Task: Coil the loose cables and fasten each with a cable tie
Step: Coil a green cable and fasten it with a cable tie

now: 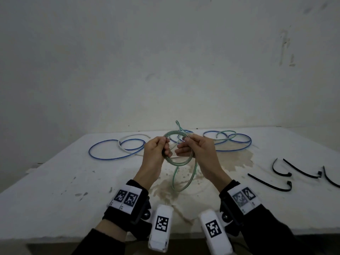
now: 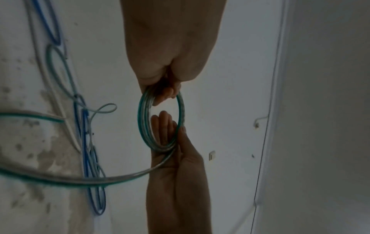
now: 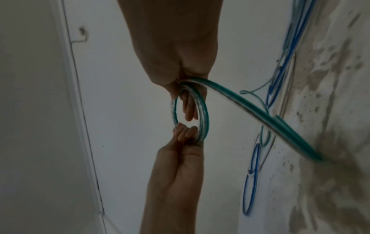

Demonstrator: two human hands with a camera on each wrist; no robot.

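Wrist bands: nearest the camera, both hands raised over the table (image 1: 55, 173)
Left hand (image 1: 156, 150): fingers curled round the green cable (image 1: 179, 161) coil's left side
Right hand (image 1: 195, 150): pinching the coil's right side
Loose tail: hangs below the coil, toward the right hand
Cable ties (image 1: 287, 173): far right, right hand nearer

Blue cables (image 1: 117, 153) crowd the table's (image 1: 55, 190) far edge (4 black cable ties (image 1: 287, 173) right); near-left surface lies open.
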